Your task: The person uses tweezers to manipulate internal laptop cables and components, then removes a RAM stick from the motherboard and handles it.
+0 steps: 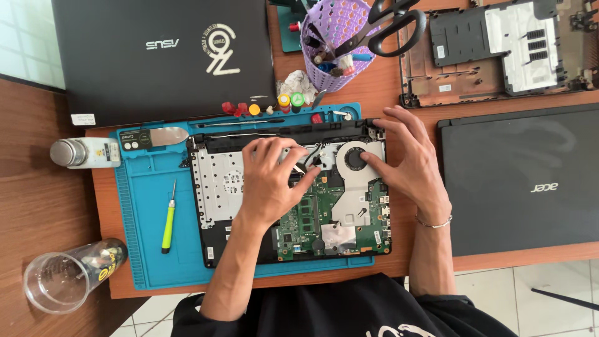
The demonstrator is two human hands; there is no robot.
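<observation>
Down on the blue mat (143, 212) lies the opened laptop (293, 200). His left hand (271, 181) covers its middle, fingertips pinching something I cannot make out; the right hand (409, 159) rests spread, released, by the fan (357, 159).

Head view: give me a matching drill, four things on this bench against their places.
Things:
1 screwdriver
2 scissors
3 plastic cup
4 right hand

Places:
A in the purple basket
B on the opened laptop's fan
C on the blue mat, left of the laptop
D lying on its side at the table's near left

Pairs: 1-C, 2-A, 3-D, 4-B
</observation>
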